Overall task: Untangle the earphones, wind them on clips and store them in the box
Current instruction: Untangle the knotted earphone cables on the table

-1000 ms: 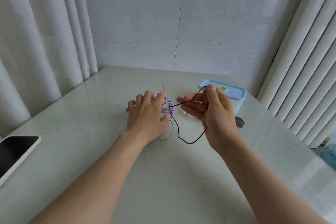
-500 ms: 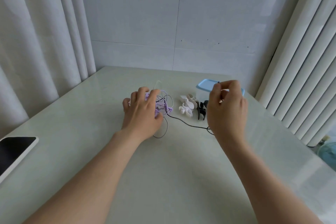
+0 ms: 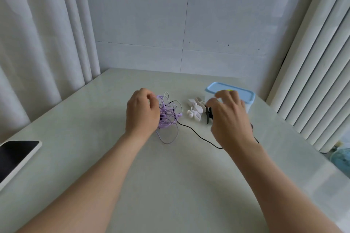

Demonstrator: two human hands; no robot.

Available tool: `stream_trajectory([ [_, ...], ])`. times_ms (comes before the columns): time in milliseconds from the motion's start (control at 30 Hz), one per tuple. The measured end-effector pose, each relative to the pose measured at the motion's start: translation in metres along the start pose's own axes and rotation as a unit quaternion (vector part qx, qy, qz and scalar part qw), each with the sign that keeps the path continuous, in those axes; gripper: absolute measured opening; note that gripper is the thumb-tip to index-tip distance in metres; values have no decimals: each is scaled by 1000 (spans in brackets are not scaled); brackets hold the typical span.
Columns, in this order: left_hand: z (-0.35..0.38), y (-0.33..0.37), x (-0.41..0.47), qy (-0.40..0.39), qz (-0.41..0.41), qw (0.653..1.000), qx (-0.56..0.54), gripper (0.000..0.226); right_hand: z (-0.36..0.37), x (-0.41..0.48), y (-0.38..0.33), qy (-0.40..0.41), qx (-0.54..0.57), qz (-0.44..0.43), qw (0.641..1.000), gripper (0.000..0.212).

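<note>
A tangle of purple, white and black earphone cables [image 3: 169, 115] lies mid-table, and my left hand [image 3: 142, 114] grips its left side with curled fingers. One black cord [image 3: 197, 134] trails from the tangle over the table and passes under my right wrist. My right hand [image 3: 230, 119] hovers with loosely spread fingers, holding nothing, over a black clip [image 3: 208, 118]. White clips [image 3: 195, 111] lie just left of the black one. The storage box [image 3: 249, 98], clear with a pale blue lid that is on, stands behind my right hand.
A phone [image 3: 17, 155] lies screen-up at the table's left edge. Curtains hang at the left and vertical blinds at the right. A tiled wall stands behind the table [image 3: 170, 185]. A teal object [image 3: 341, 157] sits beyond the right edge.
My right hand has let go of the black cord, which now lies on the table, and has drifted right over the clips. My left hand has stayed on the tangle.
</note>
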State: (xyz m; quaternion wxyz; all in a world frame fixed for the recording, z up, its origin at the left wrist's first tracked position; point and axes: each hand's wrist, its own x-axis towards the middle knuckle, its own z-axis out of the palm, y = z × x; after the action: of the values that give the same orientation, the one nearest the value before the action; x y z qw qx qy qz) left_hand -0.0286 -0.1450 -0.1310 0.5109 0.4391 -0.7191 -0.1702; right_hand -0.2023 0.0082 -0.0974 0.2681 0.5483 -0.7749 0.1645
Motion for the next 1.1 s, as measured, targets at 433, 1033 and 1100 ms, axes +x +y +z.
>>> stream_trajectory([
  [433,-11,14,-2,-29,-60,980,187,26,35,-8,-45,-142,247,22,958,46],
  [1033,-17,13,-4,-198,4,920,337,34,24,-9,-46,-191,164,10,968,40],
  [1100,-19,13,-4,-204,-22,923,324,30,23,-10,-45,-187,157,15,970,38],
])
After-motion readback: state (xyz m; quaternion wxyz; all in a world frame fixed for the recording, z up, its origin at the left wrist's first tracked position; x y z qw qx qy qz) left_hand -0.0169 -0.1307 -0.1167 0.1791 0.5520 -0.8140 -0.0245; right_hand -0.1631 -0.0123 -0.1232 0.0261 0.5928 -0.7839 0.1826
